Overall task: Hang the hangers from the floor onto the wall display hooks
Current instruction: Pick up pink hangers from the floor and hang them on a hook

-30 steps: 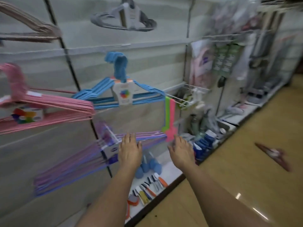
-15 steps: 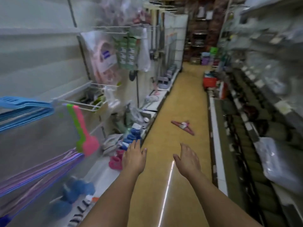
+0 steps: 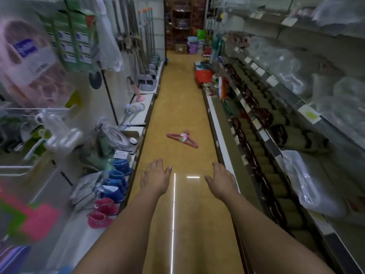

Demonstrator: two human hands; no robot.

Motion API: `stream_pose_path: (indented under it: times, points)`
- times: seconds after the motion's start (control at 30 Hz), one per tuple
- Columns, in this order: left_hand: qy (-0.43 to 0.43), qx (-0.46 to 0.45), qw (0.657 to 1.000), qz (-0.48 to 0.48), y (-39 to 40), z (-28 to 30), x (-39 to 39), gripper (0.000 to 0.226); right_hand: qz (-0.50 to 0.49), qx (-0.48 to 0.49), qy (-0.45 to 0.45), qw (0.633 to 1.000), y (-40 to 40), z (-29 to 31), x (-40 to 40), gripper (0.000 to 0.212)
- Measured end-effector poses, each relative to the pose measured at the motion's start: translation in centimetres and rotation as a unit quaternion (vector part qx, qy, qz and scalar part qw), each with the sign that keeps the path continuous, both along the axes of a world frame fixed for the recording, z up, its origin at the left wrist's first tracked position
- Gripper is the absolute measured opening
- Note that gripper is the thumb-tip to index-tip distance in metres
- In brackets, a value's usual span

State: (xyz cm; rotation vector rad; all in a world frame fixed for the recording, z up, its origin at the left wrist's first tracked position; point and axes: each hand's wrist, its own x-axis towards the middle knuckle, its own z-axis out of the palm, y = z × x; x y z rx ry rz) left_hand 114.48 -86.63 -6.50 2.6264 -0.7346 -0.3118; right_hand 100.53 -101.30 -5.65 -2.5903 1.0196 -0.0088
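Shop floor (image 3: 177, 107) is still holding one pink hanger bundle (image 3: 182, 137) waiting to be hung, while the left hand (image 3: 155, 177) and right hand (image 3: 222, 179) are reaching out loose, grasping nothing.

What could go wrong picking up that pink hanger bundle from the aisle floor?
1. The pink hanger bundle lies mid-aisle on the floor, ahead of both empty hands, left hand and right hand; walking up, a foot could land on it.
2. It looks like several hangers joined at a label; gripped by one hanger, the stack may fan out or slip.
3. The aisle is narrow; bending down risks knocking the blue and pink items at the low shelf edge.
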Motion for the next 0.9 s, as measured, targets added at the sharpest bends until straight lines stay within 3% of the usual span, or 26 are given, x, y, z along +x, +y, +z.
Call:
stream_pose_path:
  times: [0.3,0.9]
  points:
    - [0.011,0.02,0.999,-0.044,-9.7,-3.2,9.1,0.058,-0.033,0.008,0.026,0.999,-8.9,-2.1,7.3,0.056]
    - [0.031,0.058,0.998,-0.007,-32.2,-5.4,29.7,0.06,-0.006,-0.004,0.046,0.999,-33.9,-4.9,28.7,0.051]
